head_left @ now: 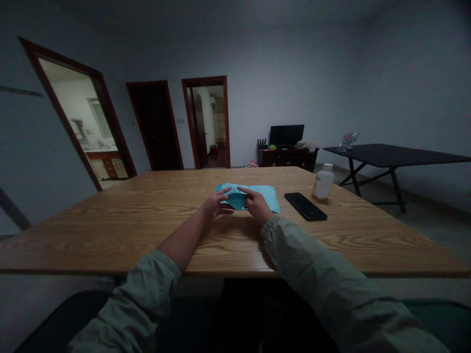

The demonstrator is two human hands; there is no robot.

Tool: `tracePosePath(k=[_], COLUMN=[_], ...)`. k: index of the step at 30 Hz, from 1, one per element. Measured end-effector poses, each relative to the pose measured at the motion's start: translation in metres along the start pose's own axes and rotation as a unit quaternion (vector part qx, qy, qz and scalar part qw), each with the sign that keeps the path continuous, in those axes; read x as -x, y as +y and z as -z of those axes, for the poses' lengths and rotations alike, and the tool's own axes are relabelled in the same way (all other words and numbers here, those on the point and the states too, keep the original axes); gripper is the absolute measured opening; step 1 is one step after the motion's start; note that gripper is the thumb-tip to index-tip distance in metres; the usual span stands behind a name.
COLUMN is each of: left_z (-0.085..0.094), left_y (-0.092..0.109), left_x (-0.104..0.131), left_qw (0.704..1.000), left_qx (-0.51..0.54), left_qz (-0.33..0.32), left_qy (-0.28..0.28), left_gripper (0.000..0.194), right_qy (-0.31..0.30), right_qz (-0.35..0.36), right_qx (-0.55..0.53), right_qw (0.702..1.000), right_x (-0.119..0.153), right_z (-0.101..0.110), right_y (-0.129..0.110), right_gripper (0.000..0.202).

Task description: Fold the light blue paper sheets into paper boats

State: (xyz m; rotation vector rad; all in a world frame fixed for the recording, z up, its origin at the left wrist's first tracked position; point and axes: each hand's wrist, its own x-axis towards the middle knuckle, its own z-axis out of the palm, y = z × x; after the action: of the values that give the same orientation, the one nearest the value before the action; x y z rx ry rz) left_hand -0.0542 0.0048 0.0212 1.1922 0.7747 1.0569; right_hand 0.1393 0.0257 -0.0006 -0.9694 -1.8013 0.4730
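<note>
A piece of folded blue paper (236, 200) is held between my two hands, a little above the wooden table. My left hand (217, 202) grips its left side, with the fingers over the top edge and the thumb lower down. On the other side, my right hand (257, 205) pinches the paper, its index finger lying along the upper edge. Behind and under the hands, a light blue sheet or packet (271, 197) lies flat on the table. The hands partly cover it, so I cannot tell exactly what it is.
A black phone (305, 206) lies right of the blue sheet. Beyond it stands a clear bottle with a white cap (324, 182). The wooden table (147, 230) reaches out to both sides. A black folding table (397, 153) stands at the right, and a television (287, 135) at the far wall.
</note>
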Motion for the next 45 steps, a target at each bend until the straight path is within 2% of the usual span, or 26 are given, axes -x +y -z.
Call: tracePosePath(k=[2,5,9,12,14,16,18,20,24,28,33,38,41,45], left_z=[0.001,0.001,0.004,0.010,0.013,0.014,0.013,0.012,0.013,0.018,0.020,0.012,0.006,0.004], left_y=[0.003,0.000,-0.010,-0.015,-0.016,-0.017,-0.017,-0.018,-0.020,-0.023,-0.024,-0.020,-0.017,-0.016], left_x=[0.004,0.002,-0.009,-0.014,-0.017,-0.017,-0.016,-0.015,-0.015,-0.016,-0.014,-0.008,-0.004,-0.004], left_qw=[0.999,1.000,0.997,0.994,0.991,0.988,0.984,0.981,0.975,0.945,0.897,0.849,0.836,0.830], left_qx=[0.030,0.021,0.002,-0.013,-0.044,-0.080,-0.114,-0.139,-0.193,-0.308,-0.421,-0.497,-0.506,-0.513], left_qz=[0.004,-0.011,-0.059,-0.076,-0.088,-0.103,-0.117,-0.125,-0.105,-0.105,-0.135,-0.180,-0.210,-0.214], left_qy=[-0.024,0.008,0.051,0.072,0.087,0.087,0.072,0.057,0.014,-0.011,-0.002,0.005,0.025,0.049], left_gripper=[0.063,0.065,0.090,0.097,0.089,0.072,0.055,0.047,0.051,0.046,0.033,0.026,0.025,0.020], right_qy=[-0.003,-0.015,-0.034,-0.052,-0.057,-0.059,-0.071,-0.084,-0.090,-0.101,-0.133,-0.132,-0.122,-0.109], right_qz=[-0.003,-0.002,-0.008,-0.034,-0.048,-0.047,-0.027,-0.004,-0.003,-0.012,0.023,0.050,0.041,0.038], right_qx=[0.014,0.025,-0.004,-0.054,-0.095,-0.115,-0.101,-0.067,-0.025,-0.010,0.026,0.098,0.095,0.056], right_qw=[1.000,1.000,0.999,0.997,0.993,0.990,0.992,0.994,0.996,0.995,0.990,0.985,0.987,0.992], right_x=[0.001,0.001,0.001,0.002,0.002,0.002,0.001,0.000,-0.003,-0.004,-0.003,0.003,0.006,0.008], right_z=[0.001,0.001,0.002,0.006,0.008,0.008,0.006,0.005,0.003,0.004,0.004,0.002,0.000,-0.001], right_y=[0.000,0.000,-0.003,-0.009,-0.013,-0.014,-0.012,-0.008,0.000,0.007,0.010,0.003,-0.001,-0.004], right_gripper=[0.055,0.053,0.052,0.054,0.052,0.048,0.041,0.032,0.026,0.026,0.020,0.012,0.020,0.036])
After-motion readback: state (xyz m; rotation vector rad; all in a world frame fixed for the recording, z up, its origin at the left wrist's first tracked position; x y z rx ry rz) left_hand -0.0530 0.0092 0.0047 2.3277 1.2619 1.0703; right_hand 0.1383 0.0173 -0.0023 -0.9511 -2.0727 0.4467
